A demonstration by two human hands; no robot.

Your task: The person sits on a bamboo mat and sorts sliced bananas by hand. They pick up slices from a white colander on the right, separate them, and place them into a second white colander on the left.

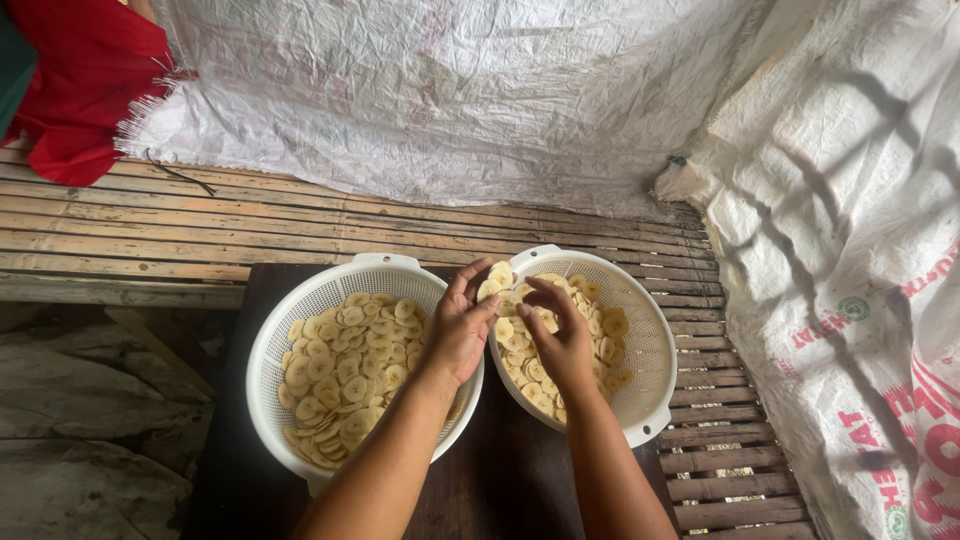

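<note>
Nearest the camera, two bare forearms rise from the bottom edge over a dark table (505, 480). Going left to right: a red cloth (85, 80) sits in the upper left corner, with slatted bamboo (120, 235) running beneath it. Next comes the left colander (290, 310), white and perforated, holding a flat spread of pale yellow banana slices (345, 375). The left hand (460, 325) lies over its right rim, fingers curled toward the gap between the two colanders, pinching a few slices (493, 283). The right hand (560, 340) is just beside it, inside the right colander (645, 345), fingertips closed on a small clump of slices there — the two hands nearly touch.

To do this well, I judge, the slices should be peeled apart gently with the fingertips, one at a time, since thin pieces stuck together would tear easily, and kept over a bowl so none drop.

The wrists hide part of each heap, so how full the right colander is cannot be told. White woven sacking (840, 230) covers the back and right side — what lies under it is unseen.
</note>
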